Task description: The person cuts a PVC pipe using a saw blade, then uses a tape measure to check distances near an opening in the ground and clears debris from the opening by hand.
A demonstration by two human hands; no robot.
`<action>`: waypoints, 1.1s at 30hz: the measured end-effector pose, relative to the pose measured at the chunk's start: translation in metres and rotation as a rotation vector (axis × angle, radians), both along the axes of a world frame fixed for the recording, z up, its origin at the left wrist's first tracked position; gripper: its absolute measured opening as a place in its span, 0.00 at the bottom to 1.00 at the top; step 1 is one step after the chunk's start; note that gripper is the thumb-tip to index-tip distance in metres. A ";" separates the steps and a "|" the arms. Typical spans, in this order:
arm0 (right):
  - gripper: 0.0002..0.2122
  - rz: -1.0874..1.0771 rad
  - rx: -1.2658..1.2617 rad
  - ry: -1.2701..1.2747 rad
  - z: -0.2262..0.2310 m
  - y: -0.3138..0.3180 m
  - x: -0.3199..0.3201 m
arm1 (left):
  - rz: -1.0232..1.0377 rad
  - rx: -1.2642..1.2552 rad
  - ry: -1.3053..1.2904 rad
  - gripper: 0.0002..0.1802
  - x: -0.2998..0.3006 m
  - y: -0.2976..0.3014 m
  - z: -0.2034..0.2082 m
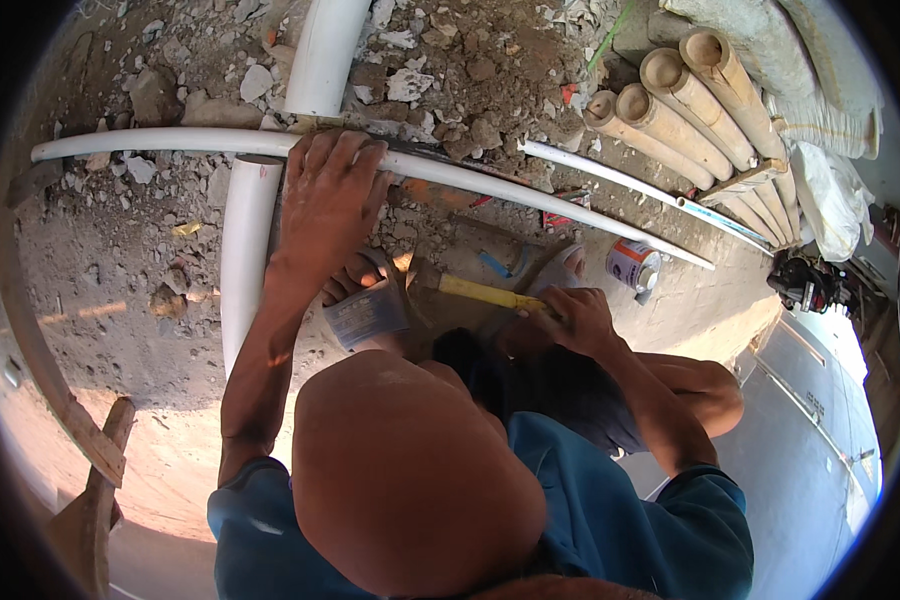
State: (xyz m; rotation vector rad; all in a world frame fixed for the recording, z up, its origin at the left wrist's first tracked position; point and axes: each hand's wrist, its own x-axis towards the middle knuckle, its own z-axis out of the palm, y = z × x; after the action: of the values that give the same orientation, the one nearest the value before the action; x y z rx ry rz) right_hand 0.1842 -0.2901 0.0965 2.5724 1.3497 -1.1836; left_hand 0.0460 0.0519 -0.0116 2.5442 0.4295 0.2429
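Note:
My left hand [332, 195] grips a long thin white pipe [530, 192] from above, its fingers curled over the far side. That pipe lies across rubble, between the ends of two thick white pipes: one thick pipe [247, 240] comes toward me, the other [325, 60] points away. Near my right knee, my right hand [580, 320] is closed round the yellow handle [480, 291] of a hammer. Its dark head [423, 278] hangs low between my feet, apart from the pipes. My left palm and the pipe beneath it are hidden.
A can [633, 263] with an orange and white label stands beyond my right foot. Another slim white pipe [600, 172] lies at the right, near stacked bamboo poles [675, 95] and white sacks [830, 190]. Broken stones [155, 95] cover the far ground. Wooden boards [95, 450] stand left.

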 end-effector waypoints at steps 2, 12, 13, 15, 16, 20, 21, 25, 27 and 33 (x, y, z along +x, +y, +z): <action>0.15 0.014 -0.056 0.006 -0.009 0.000 -0.007 | -0.006 0.002 0.007 0.20 -0.001 0.000 0.000; 0.11 -0.069 0.162 -0.245 -0.063 -0.015 0.013 | -0.073 -0.028 -0.093 0.18 0.018 0.000 -0.015; 0.11 -0.025 0.194 -0.294 -0.075 -0.007 0.011 | -0.063 -0.044 -0.114 0.17 0.019 -0.003 -0.012; 0.11 0.033 0.194 -0.350 -0.098 0.015 0.006 | -0.012 -0.100 -0.164 0.15 0.019 -0.007 -0.006; 0.10 0.062 0.195 -0.381 -0.104 0.022 0.004 | 0.025 -0.143 -0.195 0.15 0.017 -0.009 -0.002; 0.12 0.205 0.230 -0.318 -0.093 0.026 0.008 | 0.134 -0.320 -0.299 0.15 0.000 -0.015 0.011; 0.15 0.175 0.278 -0.245 -0.082 0.024 0.006 | 0.151 -0.393 -0.343 0.15 0.000 -0.016 0.013; 0.22 0.165 0.101 -0.054 0.009 0.062 0.017 | 0.161 -1.565 0.166 0.27 0.008 -0.035 0.050; 0.23 0.255 0.214 -0.157 0.024 0.076 0.035 | -0.060 -1.678 0.419 0.28 0.027 -0.046 0.055; 0.21 -0.605 0.442 0.475 0.028 0.142 0.076 | -0.241 -1.729 0.230 0.24 0.071 -0.067 0.076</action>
State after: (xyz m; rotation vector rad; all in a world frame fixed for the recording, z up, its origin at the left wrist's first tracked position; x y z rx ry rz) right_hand 0.2604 -0.1480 0.1247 3.3174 0.9764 -1.8612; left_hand 0.1173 -0.0147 0.0641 0.8788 0.2031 -0.3897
